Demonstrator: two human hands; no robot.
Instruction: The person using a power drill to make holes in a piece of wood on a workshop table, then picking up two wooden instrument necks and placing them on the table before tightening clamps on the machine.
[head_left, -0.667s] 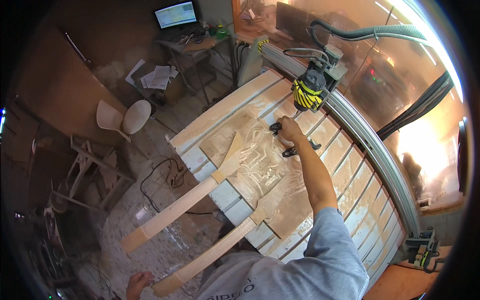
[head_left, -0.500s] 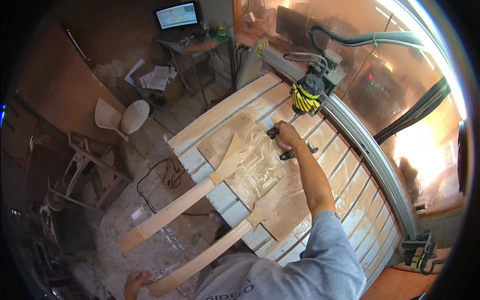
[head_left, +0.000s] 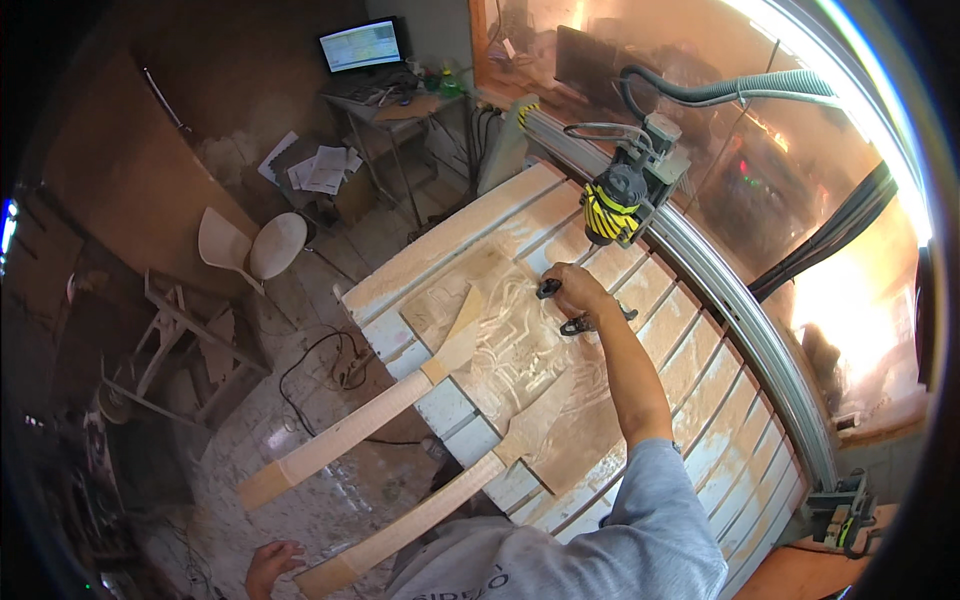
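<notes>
My right hand [head_left: 578, 290] reaches to the far part of the slatted machine bed, fingers closed round a black clamp-like part [head_left: 548, 288]. A second black clamp-like part [head_left: 577, 326] lies just nearer, partly behind my wrist. Beside them is a flat wooden board [head_left: 490, 345] with curved carved lines. Two long, pale wooden neck-shaped pieces, a farther one [head_left: 350, 430] and a nearer one [head_left: 420, 515], rest on the board and overhang the bed's left edge. At the lower left, my left hand [head_left: 275, 566] is open beside the nearer piece's end; whether it touches is unclear.
A router spindle with a yellow-black striped skirt [head_left: 612, 212] hangs just beyond my right hand, on a curved-looking metal gantry rail [head_left: 745, 305]. Sawdust covers the bed [head_left: 690, 370]. Farther left are a white chair [head_left: 278, 246], a monitor desk [head_left: 385, 105] and a floor cable [head_left: 290, 395].
The view has shifted slightly. My right hand stays on the black part, its fingers a little differently set; my left hand and the wooden pieces have hardly moved.
</notes>
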